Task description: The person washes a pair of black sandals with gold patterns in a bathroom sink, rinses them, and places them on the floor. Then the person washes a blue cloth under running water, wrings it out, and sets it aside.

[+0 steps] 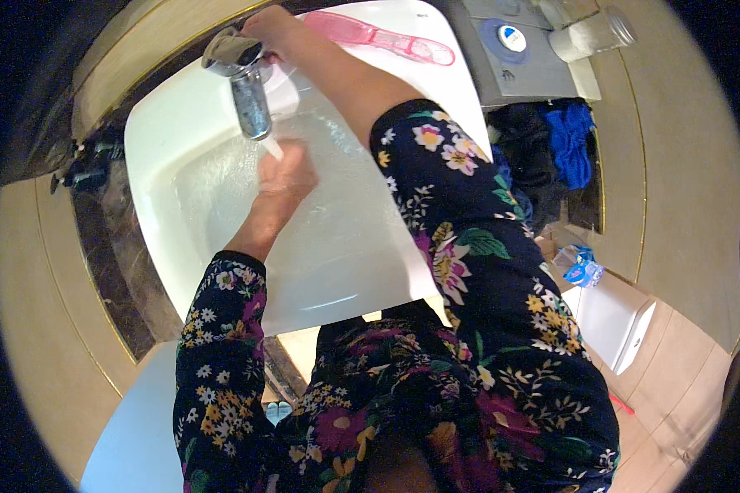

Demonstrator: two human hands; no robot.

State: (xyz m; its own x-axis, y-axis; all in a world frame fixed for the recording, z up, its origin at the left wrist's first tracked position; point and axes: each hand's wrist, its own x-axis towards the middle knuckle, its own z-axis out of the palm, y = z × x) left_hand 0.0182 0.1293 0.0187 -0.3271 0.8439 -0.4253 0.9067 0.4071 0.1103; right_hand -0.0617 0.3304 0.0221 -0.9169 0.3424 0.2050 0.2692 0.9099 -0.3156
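Note:
Water runs from the chrome faucet (252, 103) into the white sink (160, 156). My left hand (288, 171) is under the stream, its fingers blurred by motion and water, so I cannot make out whether it holds anything. Behind the faucet, at the sink's back edge, is my right hand (273, 29). Its fingers point down near the faucet's base and are partly hidden, and what they touch does not show. On the rim beside my right forearm lies a long pink translucent plastic item (374, 37) with a narrow looped end.
Right of the sink, a grey ledge (522, 78) bears a round blue-and-white container (511, 38) and a clear jar (592, 37) lying tilted. Below are dark and blue cloths (569, 144), a blue-and-white packet (582, 267) and a white bin (612, 320). A pale blue surface (136, 427) is lower left.

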